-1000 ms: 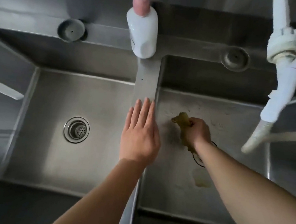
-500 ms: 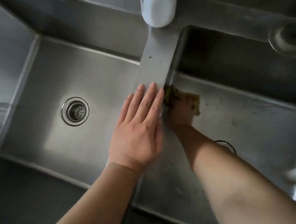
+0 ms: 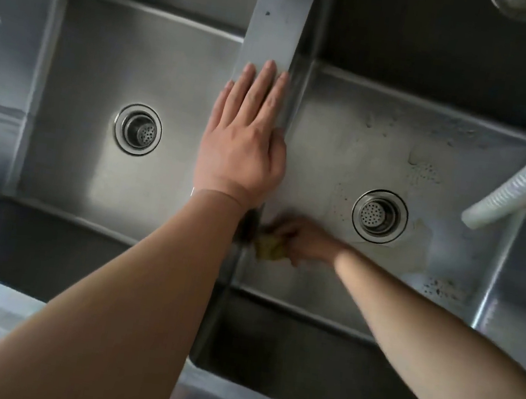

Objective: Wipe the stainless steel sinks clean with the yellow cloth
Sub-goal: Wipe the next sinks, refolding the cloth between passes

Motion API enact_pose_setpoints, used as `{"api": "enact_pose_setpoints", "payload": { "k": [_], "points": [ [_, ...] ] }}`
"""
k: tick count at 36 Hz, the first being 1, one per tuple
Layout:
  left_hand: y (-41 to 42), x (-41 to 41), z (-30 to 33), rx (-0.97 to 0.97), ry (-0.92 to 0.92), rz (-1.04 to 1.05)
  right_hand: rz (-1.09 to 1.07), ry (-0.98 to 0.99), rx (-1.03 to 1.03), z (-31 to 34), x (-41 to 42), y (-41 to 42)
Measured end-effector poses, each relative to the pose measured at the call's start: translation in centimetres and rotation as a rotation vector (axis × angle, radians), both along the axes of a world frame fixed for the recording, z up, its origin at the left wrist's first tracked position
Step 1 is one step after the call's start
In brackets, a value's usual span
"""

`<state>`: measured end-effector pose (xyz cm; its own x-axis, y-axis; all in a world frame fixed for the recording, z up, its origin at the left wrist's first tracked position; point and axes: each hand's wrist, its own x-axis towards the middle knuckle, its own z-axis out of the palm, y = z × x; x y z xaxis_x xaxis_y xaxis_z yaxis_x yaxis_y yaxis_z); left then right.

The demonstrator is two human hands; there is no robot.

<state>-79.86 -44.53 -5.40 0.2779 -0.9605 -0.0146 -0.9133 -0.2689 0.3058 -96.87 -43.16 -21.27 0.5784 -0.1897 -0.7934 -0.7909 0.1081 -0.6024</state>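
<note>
L hand (image 3: 241, 149): fingers straight, pressed together, palm flat on divider (image 3: 277, 30) btwn the two basins; fingertips point toward back wall. R hand (image 3: 300, 239): fingers curled round yellow cloth (image 3: 270, 250), bunched, pressed at foot of divider wall, near-left corner of R sink (image 3: 381, 131). R hand blurred; exact finger layout can't tell. Cloth sits left of R drain (image 3: 379, 216), apart from it. Stains + dark specks on R sink floor near drain. L sink (image 3: 106, 55) w/ own drain (image 3: 138, 129). Ribbed white hose (image 3: 521, 186) hangs over R sink, far right.
</note>
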Motion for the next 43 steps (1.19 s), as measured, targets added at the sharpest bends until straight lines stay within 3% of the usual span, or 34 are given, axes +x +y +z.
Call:
{"api": "enact_pose_setpoints", "payload": {
  "k": [6, 10, 12, 16, 22, 32, 40, 43],
  "points": [
    [0.0, 0.0, 0.4, 0.013, 0.014, 0.004, -0.386, 0.053, -0.352, 2.8, 0.9, -12.5],
    [0.0, 0.1, 0.2, -0.002, 0.01, 0.011, -0.402, 0.157, -0.867, 1.7, 2.8, -18.1],
    [0.0, 0.1, 0.2, -0.01, 0.019, 0.014, -0.405, 0.173, -0.925, 0.2, 3.7, -19.6],
    [0.1, 0.3, 0.0, -0.028, 0.012, 0.003, -0.339, 0.09, -0.804, -2.7, 6.2, -17.5],
    [0.3, 0.3, -0.4, -0.051, 0.019, 0.01, -0.249, 0.127, -0.868, -4.6, 7.1, -7.4],
    [0.8, 0.3, -0.8, -0.047, -0.077, 0.016, 0.02, -0.091, -0.495, -3.2, -0.5, 7.8],
    [3.8, -0.4, -1.1, 0.015, -0.095, -0.052, 0.28, 0.046, -0.164, -1.9, -1.6, 10.5],
    [6.5, -0.2, -1.2, 0.038, -0.088, -0.107, 0.252, 0.086, -0.091, -0.9, -1.6, 11.4]
  ]
}}
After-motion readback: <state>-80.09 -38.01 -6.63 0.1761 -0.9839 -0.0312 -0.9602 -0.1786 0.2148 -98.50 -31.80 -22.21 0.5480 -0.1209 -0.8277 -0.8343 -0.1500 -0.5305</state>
